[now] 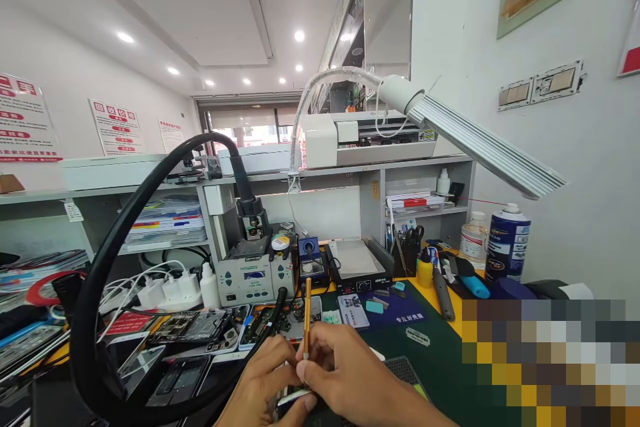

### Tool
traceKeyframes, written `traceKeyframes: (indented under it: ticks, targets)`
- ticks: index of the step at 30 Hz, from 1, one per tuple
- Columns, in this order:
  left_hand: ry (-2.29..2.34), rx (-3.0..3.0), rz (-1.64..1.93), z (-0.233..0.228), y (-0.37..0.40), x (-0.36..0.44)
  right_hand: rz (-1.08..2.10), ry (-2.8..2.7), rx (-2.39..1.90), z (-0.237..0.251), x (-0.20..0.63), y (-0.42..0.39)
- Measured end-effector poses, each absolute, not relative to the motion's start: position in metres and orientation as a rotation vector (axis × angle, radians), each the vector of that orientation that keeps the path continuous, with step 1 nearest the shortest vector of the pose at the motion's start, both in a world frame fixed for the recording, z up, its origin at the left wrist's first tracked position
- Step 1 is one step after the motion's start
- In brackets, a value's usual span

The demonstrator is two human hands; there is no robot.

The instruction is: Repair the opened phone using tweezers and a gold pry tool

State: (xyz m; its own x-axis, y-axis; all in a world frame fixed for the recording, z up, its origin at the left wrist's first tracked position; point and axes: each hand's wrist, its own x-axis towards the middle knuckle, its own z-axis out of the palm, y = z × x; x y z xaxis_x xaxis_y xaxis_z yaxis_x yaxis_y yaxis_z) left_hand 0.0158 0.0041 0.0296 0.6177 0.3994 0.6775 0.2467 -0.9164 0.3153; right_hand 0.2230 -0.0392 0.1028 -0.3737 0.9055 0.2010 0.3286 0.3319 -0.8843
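My right hand (350, 373) pinches a thin gold-handled tool (307, 310), held upright at the bottom middle of the head view. Just to its left, my left hand (263, 380) touches a small dark device (293, 400) with a shiny edge that lies under both hands. The tool's lower end is hidden between my fingers, so I cannot tell what its tip touches. Both hands are above a dark green mat (430, 360).
A thick black hose (120, 240) loops over the left of the bench. Behind the hands stand a grey soldering station (255, 277), a hot plate (357, 263), opened phones (195, 330), white chargers (167, 290) and a spray can (507, 240). A lamp (480, 143) hangs overhead.
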Motion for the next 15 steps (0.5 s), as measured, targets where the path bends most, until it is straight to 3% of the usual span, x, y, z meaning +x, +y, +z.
traceKeyframes:
  ticks: [15]
  targets:
    - [0.474, 2.737, 1.259, 0.0275, 0.0116, 0.0126, 0.991, -1.837, -1.076, 0.1020, 0.2240, -0.0346]
